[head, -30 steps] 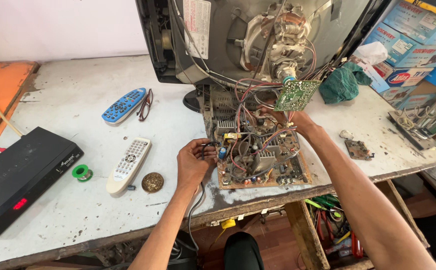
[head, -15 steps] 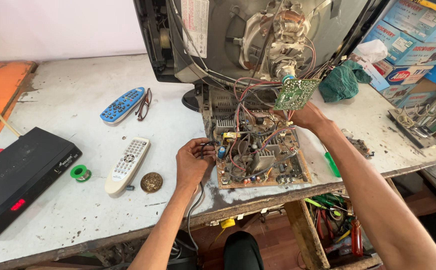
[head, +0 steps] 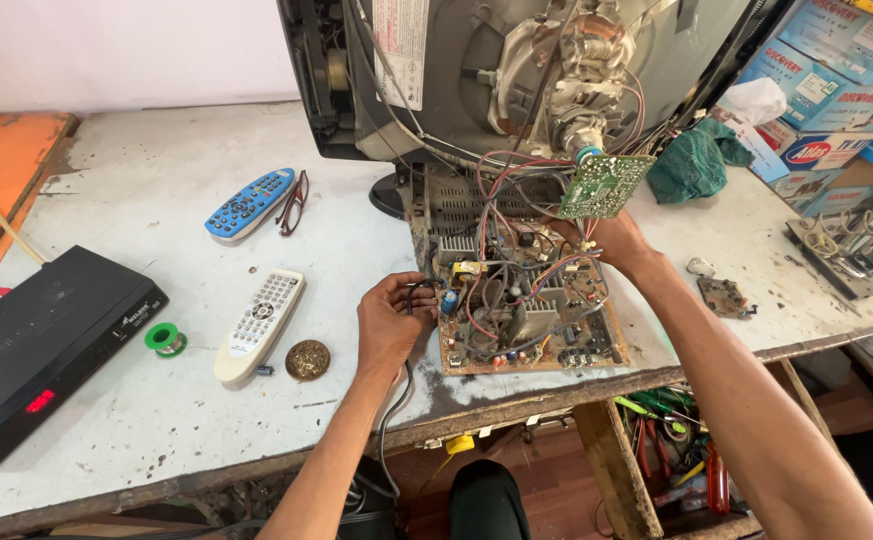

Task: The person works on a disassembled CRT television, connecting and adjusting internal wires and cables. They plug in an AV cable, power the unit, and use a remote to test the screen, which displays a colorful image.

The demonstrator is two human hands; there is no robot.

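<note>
The right hand (head: 611,240) has shifted slightly behind the brown circuit board (head: 526,310) (grip hidden), while the left hand (head: 388,325) stays curled on its left edge.

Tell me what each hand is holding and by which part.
The left hand grips the brown circuit board at its left edge. The right hand reaches among the wires at the board's far side; its grip cannot be told.

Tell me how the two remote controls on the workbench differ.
The blue remote has a blue body with pale buttons; the white remote is off-white with grey buttons. The blue remote lies farther back, beside a pair of glasses, while the white remote lies nearer the table's front edge, between a green solder spool and the left hand. Both lie flat, face up, angled alike, untouched.
</note>
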